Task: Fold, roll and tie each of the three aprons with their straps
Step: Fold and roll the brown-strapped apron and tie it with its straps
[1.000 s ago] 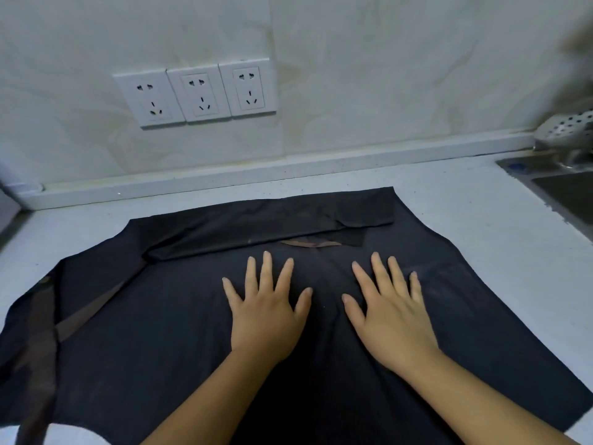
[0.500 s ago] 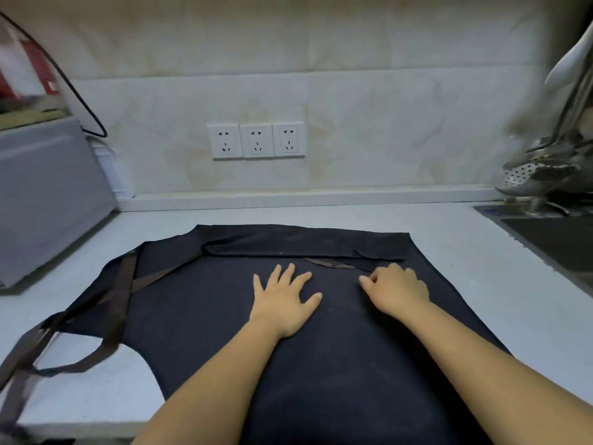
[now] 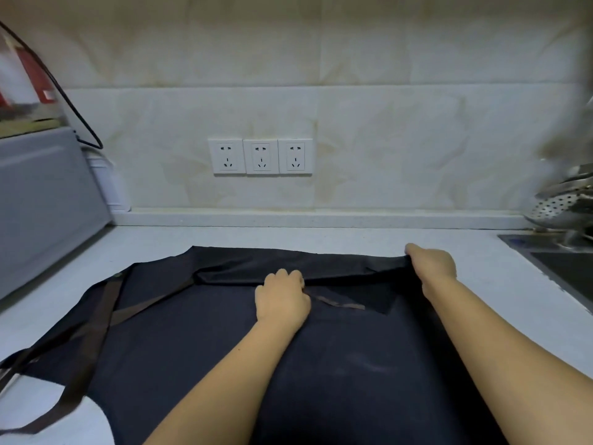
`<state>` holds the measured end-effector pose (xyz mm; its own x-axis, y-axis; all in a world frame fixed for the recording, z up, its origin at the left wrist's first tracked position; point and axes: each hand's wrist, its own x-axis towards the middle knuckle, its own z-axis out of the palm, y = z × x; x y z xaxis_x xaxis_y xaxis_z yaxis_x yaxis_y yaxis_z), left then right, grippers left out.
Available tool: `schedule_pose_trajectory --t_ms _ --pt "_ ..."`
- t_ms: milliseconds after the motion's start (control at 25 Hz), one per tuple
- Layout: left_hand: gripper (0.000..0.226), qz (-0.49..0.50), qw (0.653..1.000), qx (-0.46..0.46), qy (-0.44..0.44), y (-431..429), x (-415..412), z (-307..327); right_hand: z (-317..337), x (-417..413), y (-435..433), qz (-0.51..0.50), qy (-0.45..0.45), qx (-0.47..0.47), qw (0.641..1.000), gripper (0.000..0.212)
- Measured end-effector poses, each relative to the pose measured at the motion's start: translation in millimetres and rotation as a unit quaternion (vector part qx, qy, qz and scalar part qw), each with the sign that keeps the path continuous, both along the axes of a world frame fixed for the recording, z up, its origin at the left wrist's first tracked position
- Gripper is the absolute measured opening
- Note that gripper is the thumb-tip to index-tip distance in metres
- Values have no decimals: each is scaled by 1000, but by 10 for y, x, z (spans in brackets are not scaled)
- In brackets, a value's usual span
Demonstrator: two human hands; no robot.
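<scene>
A dark apron (image 3: 192, 354) lies spread on the white counter (image 3: 321, 236). Its far edge is turned back toward the person as a narrow band (image 3: 346, 268). The left hand (image 3: 282, 295) sits at the middle of that band, with fingers curled and pinching its near edge. The right hand (image 3: 431, 261) is at the apron's far right corner, fingers curled round the end of the band and gripping it. The forearms (image 3: 224, 380) lie over the apron's near half and hide part of it.

Brown straps (image 3: 106, 313) cross the apron's left side and trail off its left edge onto the counter in a loop. A thin strap end (image 3: 340, 304) lies on the apron just right of the left hand, running in under the band.

Left of the apron stands a grey appliance (image 3: 41, 200), near the cloth but not touching it, with a black cable (image 3: 77, 110) hanging above it. Behind the apron, three sockets (image 3: 261, 155) sit in a row on the tiled wall (image 3: 417, 139). Right of the apron, apart from the cloth, is a sink (image 3: 564, 268), with a blurred perforated metal strainer (image 3: 558, 208) behind it.
</scene>
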<state>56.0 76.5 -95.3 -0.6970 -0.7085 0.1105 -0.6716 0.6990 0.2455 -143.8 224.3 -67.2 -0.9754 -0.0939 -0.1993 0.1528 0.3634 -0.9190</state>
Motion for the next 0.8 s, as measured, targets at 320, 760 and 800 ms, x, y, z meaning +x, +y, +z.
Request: schedule_pose_trajectory --t_ms 320,760,800 --pt "58 64 986 41 145 -155 -342 -292 -48 -276 -306 153 -26 -164 974 68" --pt "70 147 955 18 256 -282 -302 -268 190 -599 -95 107 68 152 980 46" --pt "64 165 948 6 274 -307 -287 -246 236 -695 2 116 81 258 956 40"
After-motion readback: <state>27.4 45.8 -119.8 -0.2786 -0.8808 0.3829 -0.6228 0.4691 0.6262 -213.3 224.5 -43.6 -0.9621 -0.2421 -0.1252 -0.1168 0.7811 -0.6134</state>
